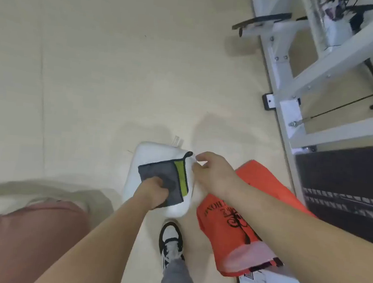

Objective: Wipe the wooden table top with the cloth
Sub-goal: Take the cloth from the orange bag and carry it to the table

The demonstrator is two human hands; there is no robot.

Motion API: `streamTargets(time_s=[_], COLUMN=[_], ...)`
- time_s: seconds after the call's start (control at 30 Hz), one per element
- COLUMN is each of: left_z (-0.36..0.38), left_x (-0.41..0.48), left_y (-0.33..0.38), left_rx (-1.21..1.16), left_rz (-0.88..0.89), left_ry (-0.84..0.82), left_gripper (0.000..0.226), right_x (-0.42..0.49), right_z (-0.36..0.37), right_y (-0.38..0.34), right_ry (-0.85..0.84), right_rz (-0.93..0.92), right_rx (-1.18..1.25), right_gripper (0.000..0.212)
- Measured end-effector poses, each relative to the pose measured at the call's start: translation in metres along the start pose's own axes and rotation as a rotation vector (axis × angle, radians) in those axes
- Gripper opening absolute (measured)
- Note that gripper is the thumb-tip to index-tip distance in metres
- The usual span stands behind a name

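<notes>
A dark grey cloth [166, 175] with a lime-green stripe and a small black loop at one corner hangs in the air above the floor, in front of a white pillow-like object [157, 154]. My left hand [153, 191] is shut on the cloth's lower part. My right hand [212, 173] hovers just right of the cloth's green edge, with fingers apart and nothing in them. No wooden table top shows in the head view.
An orange bag [236, 229] with black print lies on the floor at the right. A white metal frame [283, 82] and a dark mat [339, 184] stand further right. My shoe [171, 241] is below the pillow. A pink-brown shape [26, 235] fills the lower left.
</notes>
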State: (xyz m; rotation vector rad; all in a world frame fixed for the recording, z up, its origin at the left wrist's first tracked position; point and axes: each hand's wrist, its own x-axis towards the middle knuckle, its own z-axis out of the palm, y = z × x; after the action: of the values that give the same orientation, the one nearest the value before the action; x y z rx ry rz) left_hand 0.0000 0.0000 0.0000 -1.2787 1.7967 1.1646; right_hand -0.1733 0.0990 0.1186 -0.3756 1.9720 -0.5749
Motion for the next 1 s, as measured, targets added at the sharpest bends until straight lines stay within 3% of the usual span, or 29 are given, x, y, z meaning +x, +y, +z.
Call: streamTargets(time_s=[0.2, 0.33, 0.47, 0.63, 0.77, 0.9, 1.0], left_z=[0.023, 0.026, 0.014, 0.017, 0.009, 0.007, 0.014], left_x=[0.041, 0.045, 0.046, 0.029, -0.033, -0.111, -0.186], left_y=[-0.026, -0.032, -0.026, -0.001, 0.039, 0.097, 0.14], left_rx=[-0.338, -0.534, -0.461, -0.618, -0.785, -0.843, -0.835], left_rz=[-0.164, -0.242, -0.31, -0.226, -0.03, 0.101, 0.235], left_ry=[-0.103, -0.047, 0.041, -0.023, 0.08, 0.119, 0.103], left_gripper=[0.06, 0.072, 0.045, 0.025, 0.056, 0.034, 0.032], right_x=[0.032, 0.031, 0.015, -0.003, -0.035, -0.084, -0.136], right_z=[0.02, 0.018, 0.01, -0.008, -0.023, -0.045, -0.071], right_y=[0.011, 0.01, 0.006, -0.005, -0.007, 0.001, 0.01], right_ry=[-0.02, -0.019, -0.03, -0.015, 0.005, 0.063, 0.155], right_rz=[0.091, 0.147, 0.169, 0.194, 0.257, 0.273, 0.291], right_rx=[0.001, -0.005, 0.033, 0.108, 0.237, 0.415, 0.561], right_gripper=[0.036, 0.027, 0.021, 0.024, 0.025, 0.031, 0.029])
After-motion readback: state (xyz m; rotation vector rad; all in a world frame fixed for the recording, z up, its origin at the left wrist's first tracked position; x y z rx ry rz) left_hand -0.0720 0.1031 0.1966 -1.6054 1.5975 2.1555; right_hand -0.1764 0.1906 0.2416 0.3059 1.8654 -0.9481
